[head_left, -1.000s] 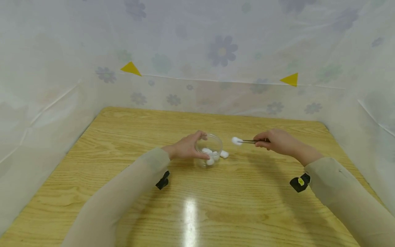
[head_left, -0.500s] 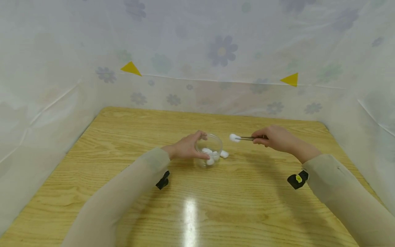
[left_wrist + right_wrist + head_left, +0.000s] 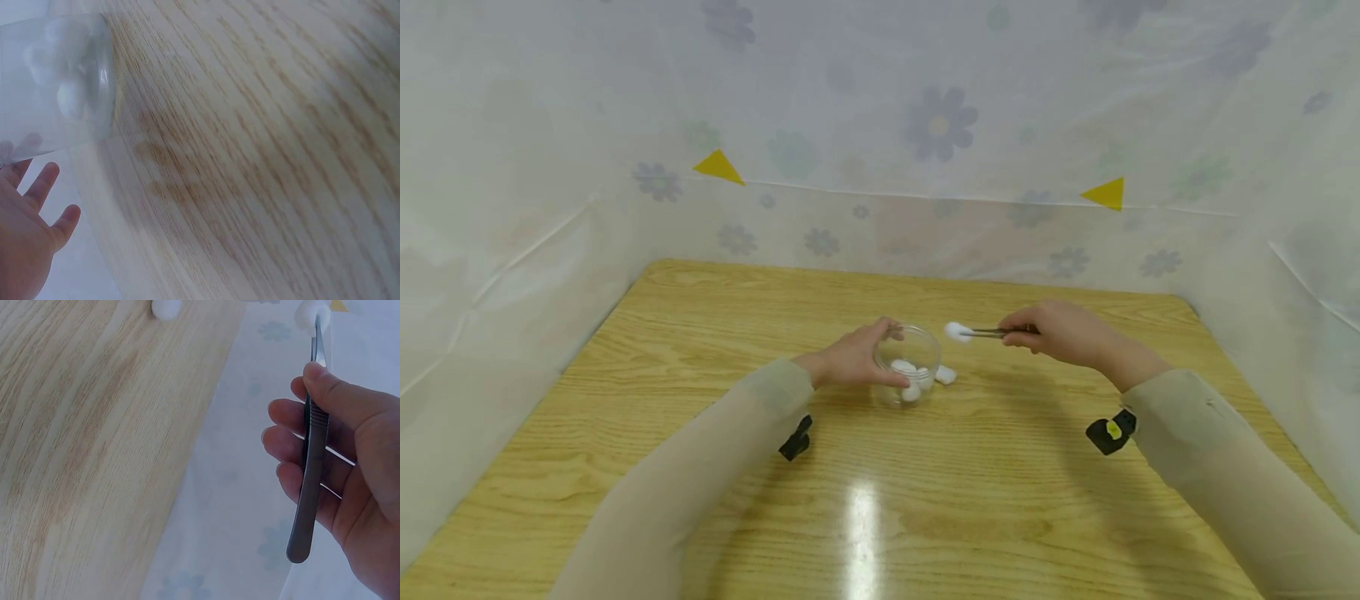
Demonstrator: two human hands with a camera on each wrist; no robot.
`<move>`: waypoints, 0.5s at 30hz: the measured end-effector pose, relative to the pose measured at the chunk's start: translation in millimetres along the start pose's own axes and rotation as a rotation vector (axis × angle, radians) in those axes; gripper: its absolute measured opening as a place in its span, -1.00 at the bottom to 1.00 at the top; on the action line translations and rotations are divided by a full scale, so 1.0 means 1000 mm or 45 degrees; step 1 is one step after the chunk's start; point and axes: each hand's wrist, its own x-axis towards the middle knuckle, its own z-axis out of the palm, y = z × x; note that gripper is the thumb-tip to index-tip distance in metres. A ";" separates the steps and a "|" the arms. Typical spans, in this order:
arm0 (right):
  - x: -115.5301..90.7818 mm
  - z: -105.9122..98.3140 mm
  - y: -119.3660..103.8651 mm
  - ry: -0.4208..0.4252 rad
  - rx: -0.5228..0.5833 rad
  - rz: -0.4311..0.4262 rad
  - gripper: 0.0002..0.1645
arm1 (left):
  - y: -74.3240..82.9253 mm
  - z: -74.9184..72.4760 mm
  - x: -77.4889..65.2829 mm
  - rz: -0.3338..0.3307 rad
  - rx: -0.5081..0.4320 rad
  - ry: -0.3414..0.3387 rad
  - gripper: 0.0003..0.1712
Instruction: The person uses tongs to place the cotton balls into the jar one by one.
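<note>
My left hand (image 3: 859, 356) grips a clear jar (image 3: 929, 350) round its upper part, thumb on the near side. Several white cotton balls (image 3: 911, 392) lie at the bottom of the jar, as the left wrist view also shows through its wall (image 3: 19, 81). My right hand (image 3: 1063, 333) pinches metal tweezers (image 3: 312, 456) between thumb and fingers. In the tips of the tweezers is a white cotton ball (image 3: 957, 332), up and to the right of the jar's rim in the head view. Another cotton ball (image 3: 946, 375) lies on the table just right of the jar.
The wood-grain table (image 3: 820, 533) is enclosed by pale flowered sheeting (image 3: 880, 108) at the back and sides. Two yellow triangles (image 3: 1102, 193) mark the back sheet. A black wrist camera (image 3: 1110, 432) hangs under my right sleeve.
My right hand has moved left and slightly up in the head view, bringing the tweezers and their cotton ball closer to the jar. The left hand and jar stay still.
</note>
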 end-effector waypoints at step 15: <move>0.014 0.001 -0.015 -0.011 -0.023 -0.045 -0.68 | 0.000 0.001 0.000 0.003 -0.014 -0.002 -0.01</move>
